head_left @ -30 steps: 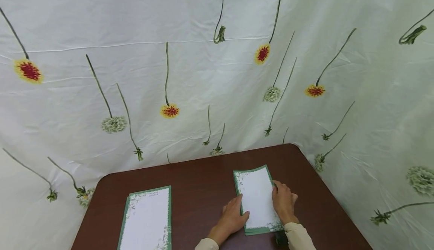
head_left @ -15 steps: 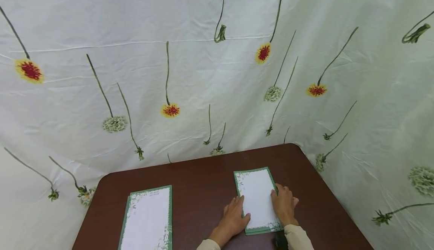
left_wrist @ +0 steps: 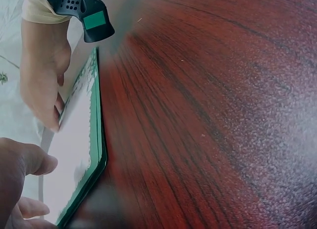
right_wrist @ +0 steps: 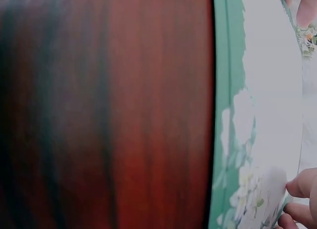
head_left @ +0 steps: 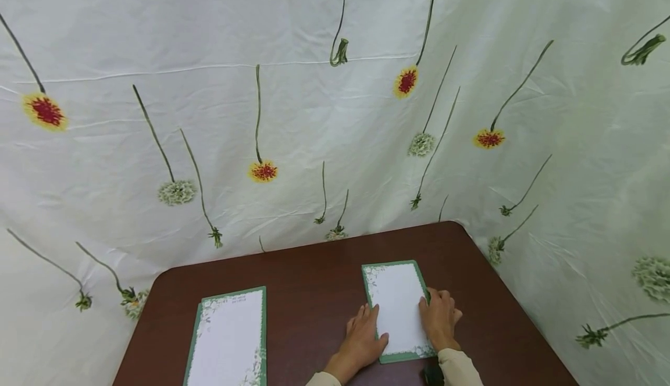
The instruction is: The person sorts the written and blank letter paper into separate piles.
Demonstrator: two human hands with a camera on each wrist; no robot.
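Note:
A small stack of white paper sheets (head_left: 400,310) with green, floral borders lies on the dark brown table, toward the right in the head view. On its left long edge my left hand (head_left: 358,339) has its thumb over the top sheet and its fingers along the side. My right hand (head_left: 439,319) holds the right edge, thumb on top, other fingers beyond the edge. The right wrist view shows the layered green border (right_wrist: 228,90) near the table, with the right thumb (right_wrist: 301,183) at the sheet's far edge. Part of the left hand (left_wrist: 20,174) enters the left wrist view.
A second stack of similar bordered sheets (head_left: 227,336) lies at the left of the table (head_left: 309,293), with a few lines of writing near its top. A flower-patterned cloth (head_left: 293,113) hangs behind and to the right. A black wrist device (head_left: 433,372) is on the right wrist.
The far end of the right stack, slightly bowed and uneven a second ago, now lies flatter and more even. Both hands have shifted only slightly, staying at its edges.

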